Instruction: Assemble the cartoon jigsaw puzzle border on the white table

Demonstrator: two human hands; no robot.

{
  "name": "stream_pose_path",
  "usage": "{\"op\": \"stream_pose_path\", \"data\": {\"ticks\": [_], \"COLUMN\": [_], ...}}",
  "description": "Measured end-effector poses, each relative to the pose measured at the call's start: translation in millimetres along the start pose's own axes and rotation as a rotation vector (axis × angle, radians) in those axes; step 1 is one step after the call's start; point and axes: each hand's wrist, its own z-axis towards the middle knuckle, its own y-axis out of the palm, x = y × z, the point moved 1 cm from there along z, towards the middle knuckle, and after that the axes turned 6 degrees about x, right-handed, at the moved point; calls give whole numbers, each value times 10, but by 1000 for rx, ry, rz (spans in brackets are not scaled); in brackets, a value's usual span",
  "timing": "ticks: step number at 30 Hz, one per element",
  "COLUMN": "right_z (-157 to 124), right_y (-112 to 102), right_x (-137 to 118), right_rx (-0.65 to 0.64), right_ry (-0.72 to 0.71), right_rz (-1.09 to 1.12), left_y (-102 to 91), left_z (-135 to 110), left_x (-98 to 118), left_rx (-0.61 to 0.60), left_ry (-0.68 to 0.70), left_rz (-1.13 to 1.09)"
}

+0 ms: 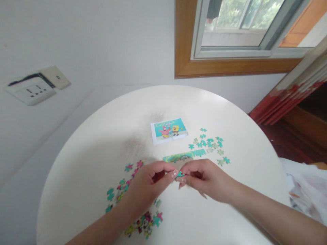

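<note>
Teal puzzle piece | long axis left-right | pinched by left hand, right hand

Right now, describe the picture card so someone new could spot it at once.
On the round white table, just beyond the assembled teal strip, a picture card lies flat near the middle. Unlike the loose puzzle pieces scattered nearby, it is one whole rectangle with a white border.
</note>
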Motion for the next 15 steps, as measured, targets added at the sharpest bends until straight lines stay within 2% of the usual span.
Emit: {"op": "stream_pose_path", "data": {"ticks": [4, 7, 9, 12, 15], "right_z": [1, -12, -56, -199, -376], "right_y": [-45, -60, -61, -101, -244], "right_x": [23, -9, -82, -235, -331], "right_rx": [8, 7, 9, -17, -41], "right_ry": [20, 8, -35, -122, -101], "right_rz": [45, 4, -100, -367, -599], "left_y": [1, -15, -14, 0, 9], "left_z": [-18, -30, -40, -54, -60], "left_x": [19, 20, 13, -3, -12], "left_rx": [21, 15, 6, -30, -43], "left_ry": [7, 62, 132, 224, 278], "left_rz": [14, 48, 79, 119, 151]}}
